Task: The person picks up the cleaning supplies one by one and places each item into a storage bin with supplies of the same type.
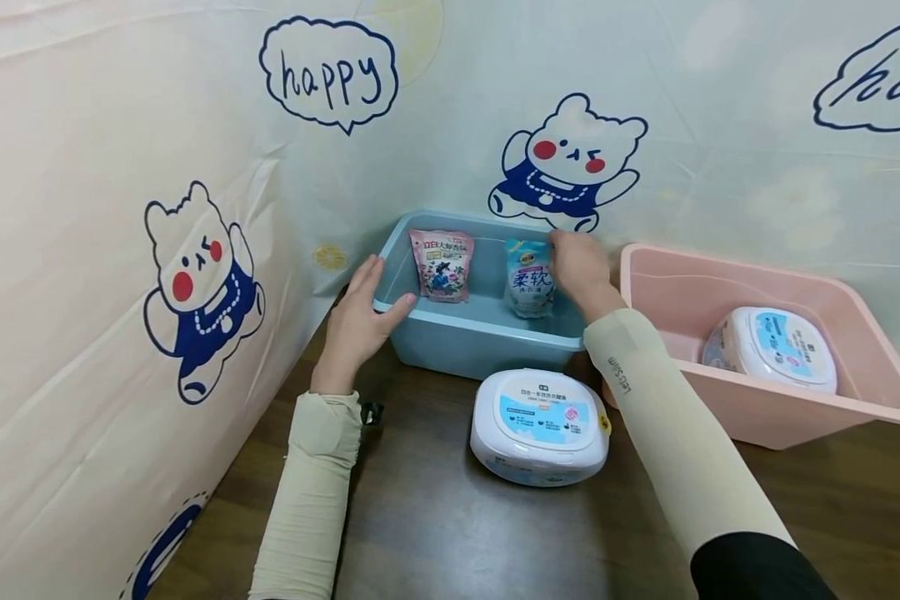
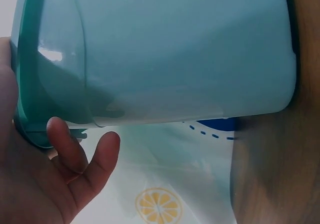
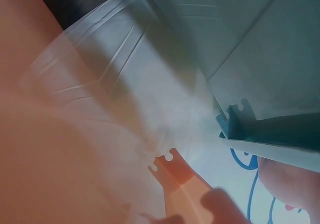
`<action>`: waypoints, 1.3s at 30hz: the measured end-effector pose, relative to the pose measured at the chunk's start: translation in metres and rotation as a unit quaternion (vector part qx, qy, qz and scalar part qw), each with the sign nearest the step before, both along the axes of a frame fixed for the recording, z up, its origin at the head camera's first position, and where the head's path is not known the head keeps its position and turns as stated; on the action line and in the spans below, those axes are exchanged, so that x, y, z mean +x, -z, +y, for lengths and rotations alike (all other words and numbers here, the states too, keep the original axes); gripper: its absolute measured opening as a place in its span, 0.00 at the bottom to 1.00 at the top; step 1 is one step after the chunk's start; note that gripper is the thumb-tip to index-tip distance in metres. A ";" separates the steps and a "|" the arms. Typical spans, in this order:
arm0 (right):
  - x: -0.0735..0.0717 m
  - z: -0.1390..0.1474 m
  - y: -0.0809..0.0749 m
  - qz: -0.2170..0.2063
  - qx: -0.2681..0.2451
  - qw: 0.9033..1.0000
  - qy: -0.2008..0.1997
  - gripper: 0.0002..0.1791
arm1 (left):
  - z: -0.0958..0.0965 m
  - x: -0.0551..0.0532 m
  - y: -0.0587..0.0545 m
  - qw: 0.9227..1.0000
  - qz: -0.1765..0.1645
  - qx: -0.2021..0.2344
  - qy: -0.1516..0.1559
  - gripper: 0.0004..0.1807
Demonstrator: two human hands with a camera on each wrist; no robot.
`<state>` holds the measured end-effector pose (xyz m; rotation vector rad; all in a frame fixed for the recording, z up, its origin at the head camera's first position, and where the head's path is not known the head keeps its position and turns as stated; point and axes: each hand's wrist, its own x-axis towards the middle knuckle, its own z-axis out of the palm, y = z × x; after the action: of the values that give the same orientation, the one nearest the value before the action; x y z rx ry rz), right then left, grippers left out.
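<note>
A blue bin [image 1: 487, 342] holds two detergent pouches, a pink one [image 1: 442, 267] at its left and a blue one [image 1: 528, 283] at its right. My right hand [image 1: 581, 271] reaches over the bin's right end and grips the blue pouch by its upper right side; its fingertips are partly hidden. At the bin's front left corner rests my left hand [image 1: 356, 325], fingers spread along the left rim and thumb over the front rim. The left wrist view shows loosely bent fingers [image 2: 107, 151] beside the bin's outer wall [image 2: 190, 48].
A white lidded tub [image 1: 540, 425] stands on the dark wooden table [image 1: 420, 517] in front of the blue bin. To the right, a pink bin [image 1: 765, 408] contains a similar tub [image 1: 791, 350]. Printed cloth [image 1: 435, 142] hangs behind and along the left.
</note>
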<state>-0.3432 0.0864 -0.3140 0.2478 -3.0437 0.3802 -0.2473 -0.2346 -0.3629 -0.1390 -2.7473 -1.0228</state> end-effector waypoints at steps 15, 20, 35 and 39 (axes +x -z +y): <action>0.004 -0.004 -0.001 -0.004 -0.024 1.000 -0.006 0.30 | -0.002 0.003 -0.003 1.000 0.008 -0.013 -0.017 0.51; 0.013 -0.004 0.001 0.028 -0.059 0.998 -0.007 0.26 | -0.001 0.005 0.000 0.999 0.010 -0.029 -0.020 0.51; 0.059 -0.002 0.005 0.123 -0.089 0.988 -0.003 0.18 | 0.002 0.009 0.002 0.998 0.020 -0.045 -0.027 0.49; 0.068 -0.001 0.003 0.130 -0.019 0.991 -0.003 0.22 | 0.004 0.007 -0.002 0.998 0.019 -0.053 -0.029 0.50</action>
<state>-0.2749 0.0856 -0.3173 0.2804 -2.7776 0.3732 -0.2401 -0.2309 -0.3606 -0.0921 -2.7539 -0.8523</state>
